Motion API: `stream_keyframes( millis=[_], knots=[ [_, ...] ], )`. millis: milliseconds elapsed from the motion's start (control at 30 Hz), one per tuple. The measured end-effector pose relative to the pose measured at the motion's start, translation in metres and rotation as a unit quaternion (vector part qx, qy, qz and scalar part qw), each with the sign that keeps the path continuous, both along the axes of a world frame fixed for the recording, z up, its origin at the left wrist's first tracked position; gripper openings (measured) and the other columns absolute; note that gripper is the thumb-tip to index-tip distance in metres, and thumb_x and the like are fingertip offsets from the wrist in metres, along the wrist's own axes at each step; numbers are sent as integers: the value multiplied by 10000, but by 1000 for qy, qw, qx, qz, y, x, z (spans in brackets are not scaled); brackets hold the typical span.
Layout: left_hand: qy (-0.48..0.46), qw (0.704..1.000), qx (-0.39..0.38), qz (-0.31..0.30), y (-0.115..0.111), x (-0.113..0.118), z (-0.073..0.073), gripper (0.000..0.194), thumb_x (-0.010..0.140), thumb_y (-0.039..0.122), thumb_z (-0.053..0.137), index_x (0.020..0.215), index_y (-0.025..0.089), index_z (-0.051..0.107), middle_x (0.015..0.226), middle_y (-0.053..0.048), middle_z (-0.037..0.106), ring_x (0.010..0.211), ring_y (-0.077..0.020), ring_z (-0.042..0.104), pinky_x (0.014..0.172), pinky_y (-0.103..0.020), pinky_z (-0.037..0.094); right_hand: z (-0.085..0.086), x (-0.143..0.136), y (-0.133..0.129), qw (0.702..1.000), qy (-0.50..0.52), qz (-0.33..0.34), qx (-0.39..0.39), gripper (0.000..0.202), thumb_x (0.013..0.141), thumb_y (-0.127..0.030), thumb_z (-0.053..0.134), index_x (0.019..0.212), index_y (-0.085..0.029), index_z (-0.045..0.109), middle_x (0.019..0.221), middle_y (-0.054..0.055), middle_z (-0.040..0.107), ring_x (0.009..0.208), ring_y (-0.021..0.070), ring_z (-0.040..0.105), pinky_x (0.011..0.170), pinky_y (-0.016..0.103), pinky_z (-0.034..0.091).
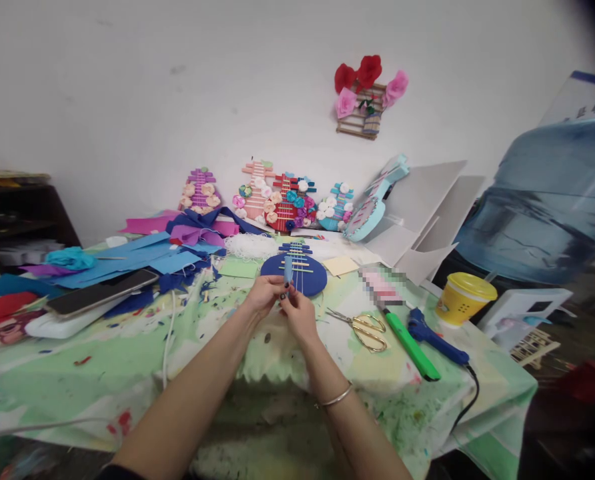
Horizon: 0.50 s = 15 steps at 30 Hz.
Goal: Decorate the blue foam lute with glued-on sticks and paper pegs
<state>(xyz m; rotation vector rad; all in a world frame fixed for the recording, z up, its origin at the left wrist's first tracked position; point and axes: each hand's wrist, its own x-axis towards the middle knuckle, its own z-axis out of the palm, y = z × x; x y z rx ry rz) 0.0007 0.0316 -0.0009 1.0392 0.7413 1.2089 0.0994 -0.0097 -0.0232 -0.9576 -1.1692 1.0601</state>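
Between my two hands a small light-blue strip (288, 269), paper or felt, is held upright. My left hand (267, 293) pinches it from the left, near its lower part. The fingers of my right hand (299, 312) are closed at its bottom end, just beside the left fingertips. Behind the hands lies a dark-blue craft lute (315, 275) with pale strings and thin crossbars; the hands cover part of its front edge. Gold-handled scissors (369, 332) lie to the right of my right hand.
Right of the scissors are a green utility knife (412, 347), a blue glue gun (437, 337) and a yellow tub (465, 299). Blue sheets (127, 260) and a phone (102, 293) lie at left. Several decorated craft lutes (285, 200) lean against the wall.
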Motion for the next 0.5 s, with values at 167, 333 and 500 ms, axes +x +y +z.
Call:
stream_keyframes(
  millis=[167, 333, 500],
  knots=[
    [62, 996, 52, 41, -3, 1, 2, 200, 432, 132, 773, 617, 106, 700, 569, -62, 671, 542, -172, 603, 597, -301, 492, 3, 7, -5, 945, -168, -210, 188, 270, 777, -264, 541, 996, -156, 655, 986, 103, 631, 909, 193, 559, 785, 304, 454],
    [101, 983, 151, -26, -7, 8, -1, 227, 540, 204, 743, 745, 109, 729, 650, -64, 697, 603, -190, 631, 655, -328, 522, -3, 12, 1, 947, -124, -251, 160, 228, 741, -255, 580, 895, -143, 706, 870, 92, 661, 794, 188, 591, 747, 319, 478],
    [188, 941, 278, 32, -9, 12, -9, 170, 682, 194, 635, 811, 148, 736, 698, -36, 709, 639, -166, 637, 650, -277, 522, -4, 16, 4, 947, -81, -277, 143, 208, 704, -280, 602, 794, -141, 728, 812, 82, 685, 764, 195, 610, 748, 333, 482]
  ],
)
